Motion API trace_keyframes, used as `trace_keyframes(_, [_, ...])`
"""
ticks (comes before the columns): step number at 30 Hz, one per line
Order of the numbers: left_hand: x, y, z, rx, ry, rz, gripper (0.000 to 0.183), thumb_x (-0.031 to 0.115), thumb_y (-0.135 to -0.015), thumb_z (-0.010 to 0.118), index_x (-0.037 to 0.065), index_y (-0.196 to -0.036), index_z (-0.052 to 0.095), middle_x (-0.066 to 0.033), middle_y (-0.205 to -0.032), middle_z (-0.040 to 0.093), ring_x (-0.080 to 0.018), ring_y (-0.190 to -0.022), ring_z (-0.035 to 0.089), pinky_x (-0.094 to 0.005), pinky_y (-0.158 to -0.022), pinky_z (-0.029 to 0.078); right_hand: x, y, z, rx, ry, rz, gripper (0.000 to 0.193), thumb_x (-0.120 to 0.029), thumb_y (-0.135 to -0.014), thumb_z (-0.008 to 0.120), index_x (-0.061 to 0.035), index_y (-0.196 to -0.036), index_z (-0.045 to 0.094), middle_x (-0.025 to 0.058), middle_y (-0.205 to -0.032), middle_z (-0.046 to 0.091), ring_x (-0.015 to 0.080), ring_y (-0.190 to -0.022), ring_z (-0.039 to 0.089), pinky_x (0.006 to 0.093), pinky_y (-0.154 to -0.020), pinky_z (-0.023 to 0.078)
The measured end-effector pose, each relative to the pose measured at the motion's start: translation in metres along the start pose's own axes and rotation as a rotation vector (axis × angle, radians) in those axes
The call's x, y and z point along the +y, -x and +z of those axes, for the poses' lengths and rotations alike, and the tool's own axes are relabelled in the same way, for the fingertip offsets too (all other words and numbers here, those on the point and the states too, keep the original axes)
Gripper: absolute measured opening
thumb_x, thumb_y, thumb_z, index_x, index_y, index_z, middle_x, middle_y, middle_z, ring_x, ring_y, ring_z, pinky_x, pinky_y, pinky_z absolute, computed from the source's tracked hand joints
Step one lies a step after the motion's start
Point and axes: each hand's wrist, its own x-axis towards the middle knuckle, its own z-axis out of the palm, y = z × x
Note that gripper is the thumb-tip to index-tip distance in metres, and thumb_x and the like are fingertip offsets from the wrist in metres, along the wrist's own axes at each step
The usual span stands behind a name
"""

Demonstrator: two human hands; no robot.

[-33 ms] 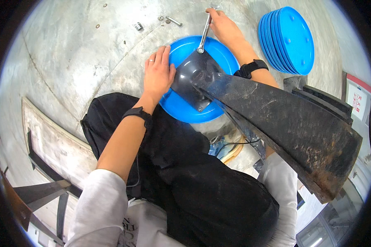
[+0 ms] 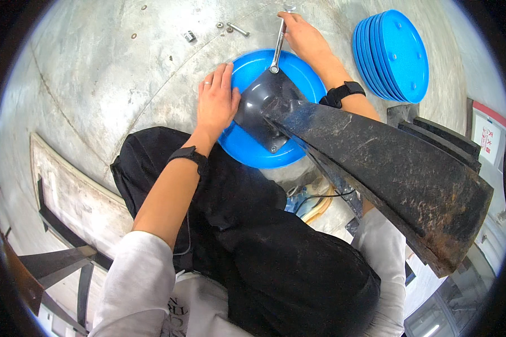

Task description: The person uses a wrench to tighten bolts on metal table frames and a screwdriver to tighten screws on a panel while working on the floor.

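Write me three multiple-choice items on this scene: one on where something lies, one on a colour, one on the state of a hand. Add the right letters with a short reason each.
1. Where does the stack of blue discs lie?
A. on the person's lap
B. on the floor, right of the blue disc being worked on
C. under the dark blade

2. What colour is the disc under the dark metal plate?
A. blue
B. red
C. grey

3. What is the right hand doing?
A. resting flat on the floor
B. hanging free
C. gripping the handle of the wrench

Answers: 1 B, the stack sits apart at the upper right on the concrete floor. 2 A, its rim shows bright blue around the plate. 3 C, the fingers close round the wrench handle, while the left hand lies flat on the disc's edge.
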Motion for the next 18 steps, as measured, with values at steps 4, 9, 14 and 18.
trace_keyframes(4, [-0.003,0.000,0.004,0.055,-0.017,0.027,0.050,0.016,-0.077,0.052,0.003,-0.123,0.039,-0.0125,-0.122,0.044,-0.0297,-0.107,0.044,-0.0417,-0.091,0.034,-0.007,-0.009,0.011,0.047,-0.214,-0.240,0.051,-0.006,-0.077,0.052,-0.0144,-0.126,0.039,0.0160,-0.113,0.053,0.0351,-0.098,0.054,0.0405,-0.083,0.046])
trace_keyframes(9, [-0.007,0.002,0.002,0.042,0.042,0.018,0.045,0.015,-0.084,0.047,0.000,-0.125,0.036,-0.0192,-0.122,0.043,-0.0343,-0.106,0.045,-0.0422,-0.092,0.034,-0.051,0.000,0.006,-0.237,-0.602,-0.225,0.047,-0.006,-0.079,0.049,-0.0104,-0.125,0.041,0.0154,-0.113,0.056,0.0259,-0.098,0.056,0.0351,-0.085,0.044])
trace_keyframes(14, [-0.025,0.007,0.009,0.068,0.314,-0.351,0.044,0.019,-0.088,0.044,0.002,-0.128,0.033,-0.0199,-0.119,0.045,-0.0283,-0.103,0.050,-0.0371,-0.088,0.039,-0.053,0.003,-0.009,-0.744,-0.953,-0.101,0.037,-0.008,-0.081,0.049,-0.0035,-0.118,0.048,0.0139,-0.102,0.061,0.0195,-0.094,0.056,0.0313,-0.084,0.042])
trace_keyframes(18, [-0.008,-0.009,-0.016,0.290,1.313,-0.826,0.043,0.024,-0.089,0.045,0.002,-0.126,0.037,-0.0157,-0.115,0.050,-0.0184,-0.099,0.051,-0.0302,-0.082,0.042,-0.046,0.023,-0.009,-0.676,-0.792,-0.190,0.034,-0.008,-0.081,0.049,-0.0001,-0.114,0.051,0.0115,-0.099,0.061,0.0164,-0.096,0.056,0.0287,-0.086,0.042])
